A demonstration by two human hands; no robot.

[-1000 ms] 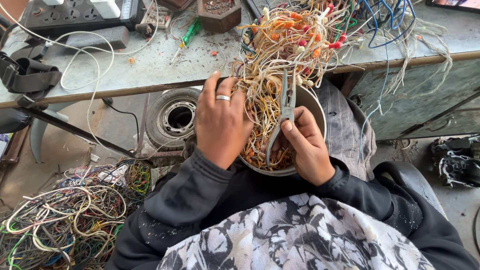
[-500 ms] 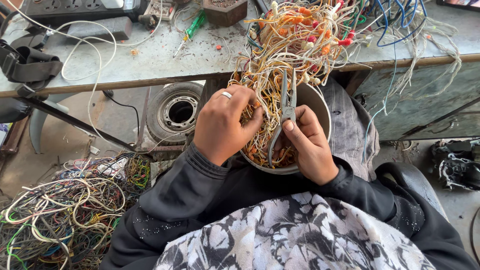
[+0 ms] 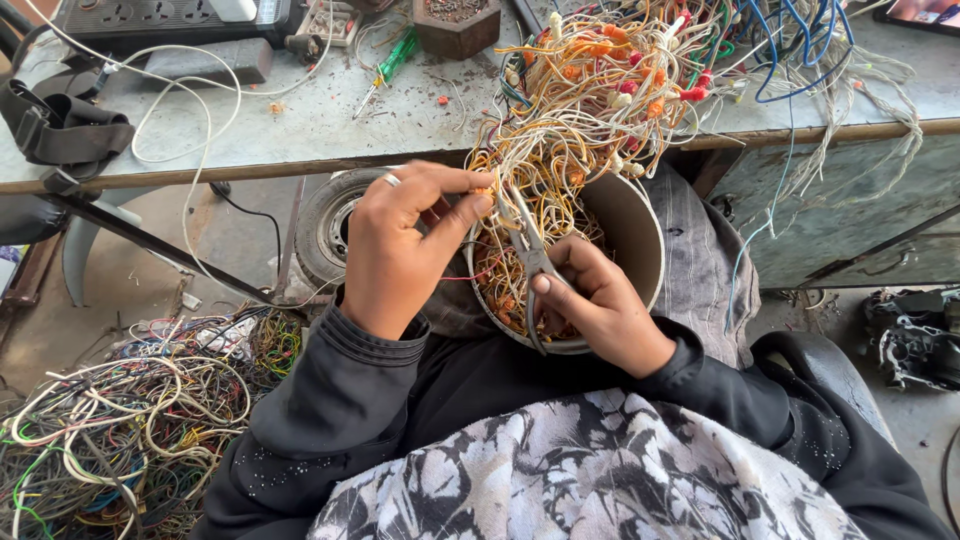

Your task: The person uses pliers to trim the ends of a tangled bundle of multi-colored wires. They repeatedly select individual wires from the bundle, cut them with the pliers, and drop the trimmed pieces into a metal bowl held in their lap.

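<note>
On the floor at the far left, a heap of loose multicoloured scrap wires [image 3: 120, 440] is noted, well apart from the work. Above it, a grey, scuffed bench [image 3: 300, 120] is seen carrying a black power strip [image 3: 160, 15], a green-handled screwdriver [image 3: 392, 60] and a small brown hexagonal wooden pot [image 3: 455, 25]. A small rubber tyre on a metal rim [image 3: 330, 215] is seen below the bench edge.

The left hand [image 3: 405, 250], ringed on one finger, is held at the left rim of a round grey metal bowl [image 3: 635, 250] resting on the lap. Its fingers [image 3: 455, 205] are closed narrowly, pinching thin orange and yellow strands where they drop into the bowl.

A tangled bundle of thin orange, yellow and white wires with small red and white connectors [image 3: 590, 100] is draped from the bench down into the bowl; blue and pale wires trail further right.

The right hand [image 3: 600, 310] is placed inside the bowl, wrapped around the handles of a pair of grey metal cutting pliers [image 3: 525, 245]. The tool's tip is directed up toward the pinched strands; whether it has closed on a wire cannot be told.

The step in hand is judged to be the cutting or stripping of strands held taut by the left hand. The next move is judged to call for steady tension on the pinched strands and for the tool tip to be kept off the left fingertips, which lie just beside it.

At the far right, a dark machine part [image 3: 915, 335] is seen on the floor.
</note>
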